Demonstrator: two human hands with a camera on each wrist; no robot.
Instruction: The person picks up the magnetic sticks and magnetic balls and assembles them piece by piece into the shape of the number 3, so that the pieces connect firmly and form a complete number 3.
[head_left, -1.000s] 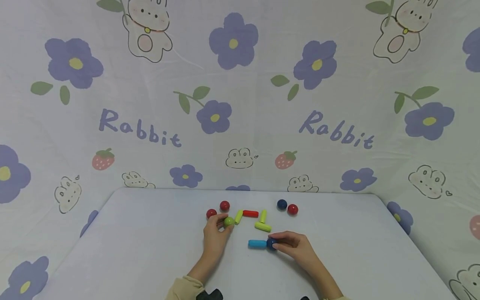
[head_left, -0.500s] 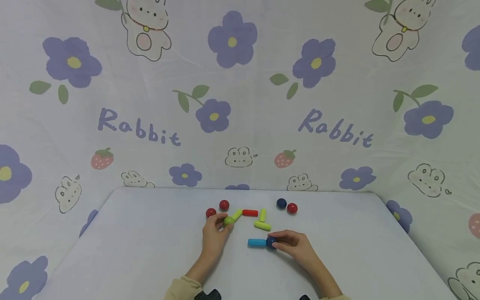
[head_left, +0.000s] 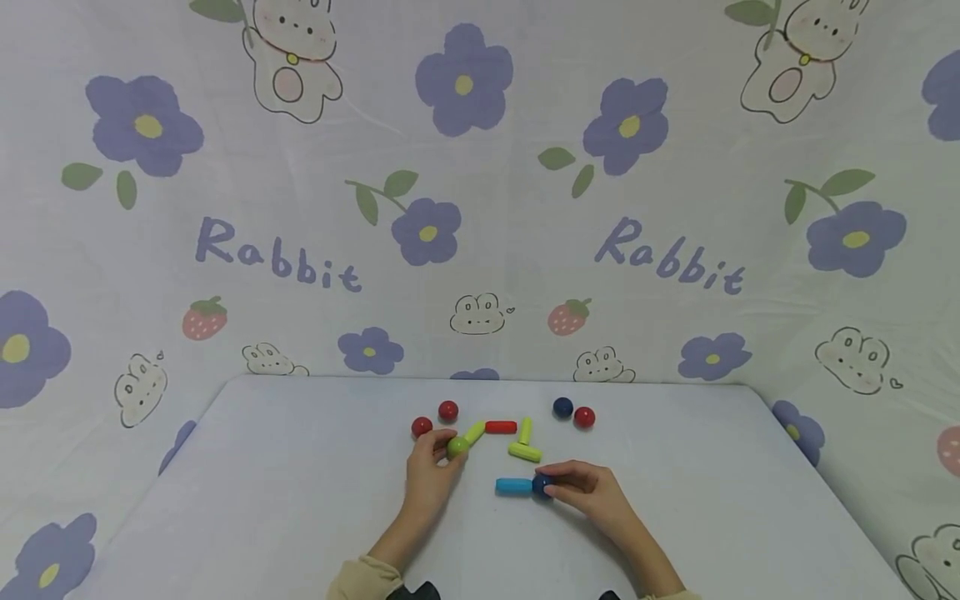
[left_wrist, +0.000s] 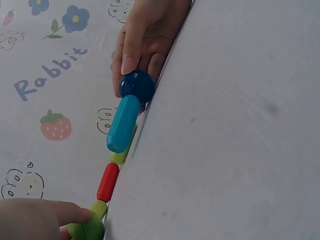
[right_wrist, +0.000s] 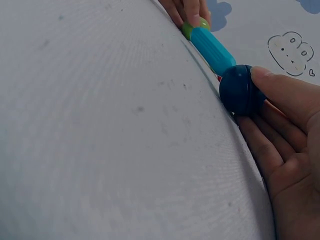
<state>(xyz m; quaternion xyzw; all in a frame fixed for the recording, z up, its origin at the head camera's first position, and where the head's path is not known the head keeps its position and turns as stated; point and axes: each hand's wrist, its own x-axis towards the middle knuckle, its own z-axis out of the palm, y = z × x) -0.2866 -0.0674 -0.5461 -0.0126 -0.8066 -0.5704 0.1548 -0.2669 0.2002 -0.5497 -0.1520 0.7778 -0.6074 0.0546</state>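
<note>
My left hand (head_left: 429,477) pinches a green ball (head_left: 457,447) between thumb and fingers. A yellow-green rod (head_left: 475,432) slants away from that ball, its near end against it and its far end by a red rod (head_left: 501,427). My right hand (head_left: 595,490) holds a dark blue ball (right_wrist: 242,90) between thumb and fingers. From this ball a light blue rod (head_left: 513,486) points left, end touching the ball, as the left wrist view also shows. Two more yellow-green rods, one upright in view (head_left: 526,431) and one lying crosswise (head_left: 524,452), meet in a T shape.
Two red balls (head_left: 448,410) lie just beyond my left hand. Farther right, another dark blue ball (head_left: 562,407) sits beside a red ball (head_left: 584,417). The white table (head_left: 300,483) ends at a patterned cloth backdrop (head_left: 480,250).
The yellow-green rod by my left hand has swung to a flatter slant and now meets the green ball. That ball has shifted slightly nearer. My right hand has stayed nearly still.
</note>
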